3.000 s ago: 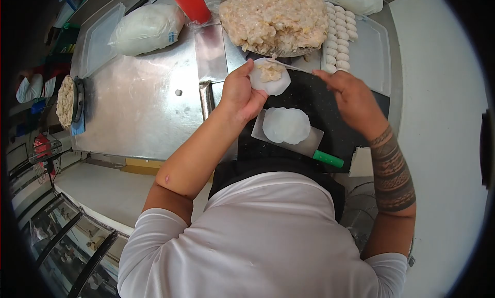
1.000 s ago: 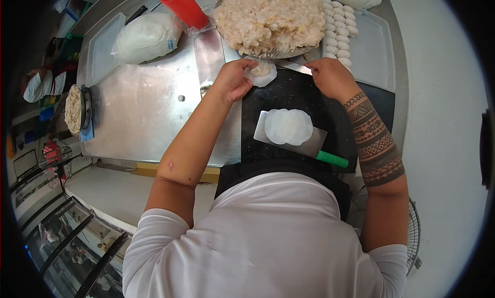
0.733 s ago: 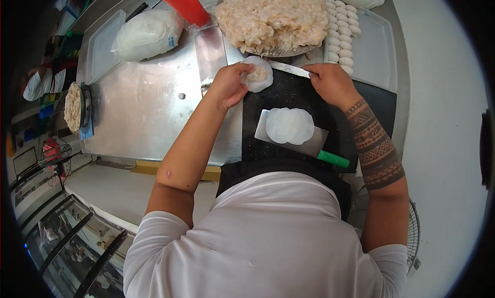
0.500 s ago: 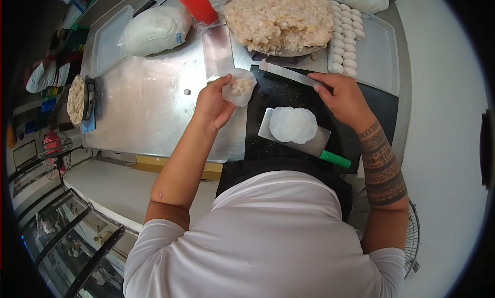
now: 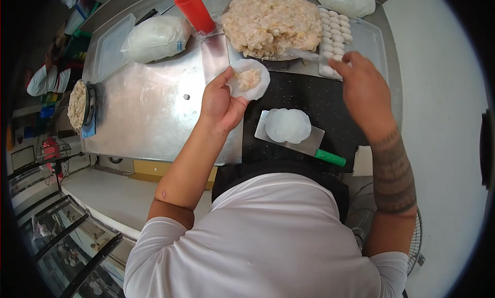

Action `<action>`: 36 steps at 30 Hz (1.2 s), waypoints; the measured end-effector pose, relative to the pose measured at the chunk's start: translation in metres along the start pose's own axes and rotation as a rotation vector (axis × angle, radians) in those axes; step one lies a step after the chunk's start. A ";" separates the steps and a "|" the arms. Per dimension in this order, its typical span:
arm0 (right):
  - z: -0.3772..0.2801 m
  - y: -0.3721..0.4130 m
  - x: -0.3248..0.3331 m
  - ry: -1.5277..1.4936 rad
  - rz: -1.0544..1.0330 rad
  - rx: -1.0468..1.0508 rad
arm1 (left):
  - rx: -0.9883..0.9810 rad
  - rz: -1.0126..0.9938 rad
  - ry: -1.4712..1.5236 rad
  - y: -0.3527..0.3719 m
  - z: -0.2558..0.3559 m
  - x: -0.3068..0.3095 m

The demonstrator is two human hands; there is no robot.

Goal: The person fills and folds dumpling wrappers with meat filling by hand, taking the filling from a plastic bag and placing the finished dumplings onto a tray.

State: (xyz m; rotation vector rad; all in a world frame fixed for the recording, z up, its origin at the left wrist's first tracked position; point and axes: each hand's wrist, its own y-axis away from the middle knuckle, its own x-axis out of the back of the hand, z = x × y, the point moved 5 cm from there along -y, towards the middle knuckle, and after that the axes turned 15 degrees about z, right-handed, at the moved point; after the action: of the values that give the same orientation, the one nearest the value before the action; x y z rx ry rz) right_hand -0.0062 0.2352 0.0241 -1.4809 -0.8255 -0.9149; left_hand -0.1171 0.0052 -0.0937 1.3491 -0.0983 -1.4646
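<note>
My left hand (image 5: 221, 104) holds a round white dumpling wrapper (image 5: 262, 86), thumb over its near edge, with a dab of pale filling (image 5: 248, 79) on it. In my right hand (image 5: 365, 94), slightly blurred, is a thin flat spatula (image 5: 305, 54). Its blade reaches the front edge of a large mound of minced filling (image 5: 273, 17). Below both hands, a stack of wrappers (image 5: 287, 126) rests on the broad metal blade of a cleaver-like tool with a green handle (image 5: 330, 158), lying on the black board (image 5: 314, 99).
Rows of white dumplings (image 5: 335, 32) stand in a tray right of the mound. Around the back are a red squeeze bottle (image 5: 195, 12), a white plastic bag (image 5: 157, 38) and another bag (image 5: 345, 0). A filled bowl (image 5: 77, 104) sits at the left edge; another person (image 5: 44, 80) is beyond.
My right hand has moved right and slightly up, bringing the spatula from over the board to the mound's edge. My left hand has turned the wrapper more face-up and shifted right.
</note>
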 end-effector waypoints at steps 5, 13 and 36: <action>0.019 -0.015 -0.107 0.202 -0.347 -0.142 | 0.061 -0.136 -0.107 0.025 -0.012 -0.034; -0.067 0.032 -0.004 -0.575 0.568 0.172 | 0.054 -0.287 -0.125 0.056 -0.010 -0.049; -0.047 0.075 0.092 -1.187 0.587 -0.188 | -0.225 -0.510 -0.391 0.127 -0.064 -0.083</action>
State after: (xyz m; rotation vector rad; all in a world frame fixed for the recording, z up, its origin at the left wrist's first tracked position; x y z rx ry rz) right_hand 0.0970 0.1811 0.0747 -2.2642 -1.0182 0.4394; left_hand -0.0098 0.0497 0.0231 0.9249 0.1681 -2.0897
